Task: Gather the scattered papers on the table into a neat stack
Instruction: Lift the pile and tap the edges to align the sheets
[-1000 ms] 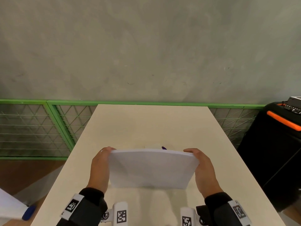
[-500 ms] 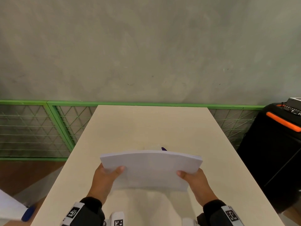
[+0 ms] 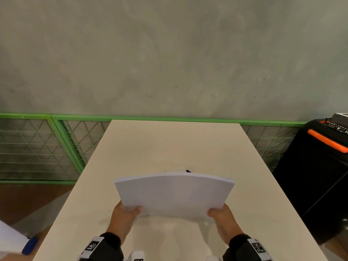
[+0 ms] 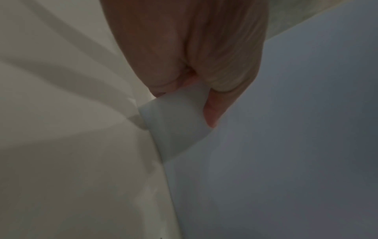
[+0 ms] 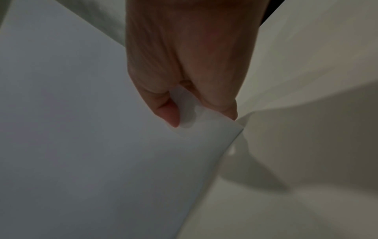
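A stack of white papers (image 3: 174, 194) is held above the beige table (image 3: 175, 146), bowed upward in the middle, its far edge raised. My left hand (image 3: 130, 210) pinches its near left corner, thumb on top. My right hand (image 3: 218, 212) pinches the near right corner the same way. The left wrist view shows the paper corner (image 4: 175, 122) between thumb and fingers of the left hand (image 4: 184, 90). In the right wrist view the right hand (image 5: 196, 105) pinches the stack's corner (image 5: 204, 122). A small purple thing (image 3: 188, 171) peeks out behind the stack's far edge.
A green mesh fence (image 3: 56, 147) runs along the table's far end and left. A black case with an orange handle (image 3: 327, 140) stands to the right. A white sheet and a blue object (image 3: 30, 245) lie low at the left, off the table.
Both hands have slid from the stack's sides down to its near corners, thumbs now on top. The stack has tipped from standing on edge to a flatter, bowed hold.
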Action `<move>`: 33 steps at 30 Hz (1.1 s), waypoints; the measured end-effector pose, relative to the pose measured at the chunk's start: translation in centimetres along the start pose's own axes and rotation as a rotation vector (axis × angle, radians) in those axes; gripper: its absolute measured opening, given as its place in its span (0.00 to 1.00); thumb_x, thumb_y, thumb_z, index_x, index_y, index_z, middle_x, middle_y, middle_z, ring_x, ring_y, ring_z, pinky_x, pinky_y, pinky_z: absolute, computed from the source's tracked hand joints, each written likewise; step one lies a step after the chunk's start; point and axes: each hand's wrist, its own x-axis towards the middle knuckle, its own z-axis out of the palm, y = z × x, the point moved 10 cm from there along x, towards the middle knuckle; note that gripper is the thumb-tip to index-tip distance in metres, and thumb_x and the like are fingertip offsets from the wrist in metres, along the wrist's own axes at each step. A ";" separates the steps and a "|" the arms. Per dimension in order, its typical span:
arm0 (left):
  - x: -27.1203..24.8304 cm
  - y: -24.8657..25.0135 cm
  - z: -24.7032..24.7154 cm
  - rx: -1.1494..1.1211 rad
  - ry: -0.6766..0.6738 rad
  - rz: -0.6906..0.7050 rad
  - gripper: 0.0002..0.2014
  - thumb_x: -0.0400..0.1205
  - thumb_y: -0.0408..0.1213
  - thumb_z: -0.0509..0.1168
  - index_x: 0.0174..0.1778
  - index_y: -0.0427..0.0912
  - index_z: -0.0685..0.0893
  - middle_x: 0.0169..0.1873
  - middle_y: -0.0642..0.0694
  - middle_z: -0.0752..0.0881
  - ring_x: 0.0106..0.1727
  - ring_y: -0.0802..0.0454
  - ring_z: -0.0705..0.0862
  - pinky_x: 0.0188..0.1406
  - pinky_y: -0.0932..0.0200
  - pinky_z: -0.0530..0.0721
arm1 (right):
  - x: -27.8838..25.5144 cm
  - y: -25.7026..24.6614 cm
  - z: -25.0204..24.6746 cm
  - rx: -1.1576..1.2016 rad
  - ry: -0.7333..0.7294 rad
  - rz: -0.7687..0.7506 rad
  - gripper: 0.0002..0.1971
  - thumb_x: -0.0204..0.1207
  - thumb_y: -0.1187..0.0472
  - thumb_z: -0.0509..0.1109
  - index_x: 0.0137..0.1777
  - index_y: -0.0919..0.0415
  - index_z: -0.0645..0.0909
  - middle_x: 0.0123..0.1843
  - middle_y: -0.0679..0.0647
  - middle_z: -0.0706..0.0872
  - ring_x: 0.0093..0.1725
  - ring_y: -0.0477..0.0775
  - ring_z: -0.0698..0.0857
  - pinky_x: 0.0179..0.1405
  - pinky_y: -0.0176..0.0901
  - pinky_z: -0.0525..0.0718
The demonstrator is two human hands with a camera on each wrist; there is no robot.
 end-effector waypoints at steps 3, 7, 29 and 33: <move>-0.4 1.1 0.2 -0.049 -0.011 0.000 0.17 0.69 0.23 0.75 0.51 0.38 0.83 0.43 0.43 0.89 0.53 0.38 0.84 0.45 0.55 0.80 | -0.1 -1.0 -0.1 0.020 -0.017 -0.041 0.22 0.53 0.69 0.66 0.50 0.63 0.83 0.47 0.60 0.88 0.51 0.63 0.84 0.49 0.49 0.81; -1.3 5.2 0.3 -0.073 -0.025 0.086 0.18 0.61 0.35 0.80 0.46 0.42 0.85 0.33 0.50 0.92 0.43 0.47 0.86 0.38 0.59 0.81 | -0.5 -5.0 0.0 0.068 -0.077 -0.170 0.18 0.58 0.67 0.73 0.51 0.61 0.85 0.46 0.55 0.92 0.47 0.57 0.89 0.45 0.46 0.86; -3.7 12.0 1.1 -0.024 0.061 0.235 0.10 0.82 0.41 0.61 0.39 0.39 0.75 0.35 0.44 0.76 0.37 0.48 0.72 0.33 0.58 0.67 | -2.2 -12.2 -0.8 -0.028 0.099 -0.393 0.04 0.74 0.69 0.68 0.42 0.71 0.79 0.37 0.51 0.82 0.29 0.39 0.79 0.28 0.26 0.75; -3.6 12.2 1.2 -0.009 0.073 0.224 0.12 0.83 0.39 0.58 0.33 0.40 0.71 0.32 0.45 0.71 0.34 0.48 0.68 0.32 0.57 0.62 | -2.2 -12.2 -0.8 -0.011 0.103 -0.394 0.07 0.74 0.71 0.67 0.41 0.77 0.77 0.35 0.56 0.79 0.24 0.35 0.78 0.24 0.21 0.75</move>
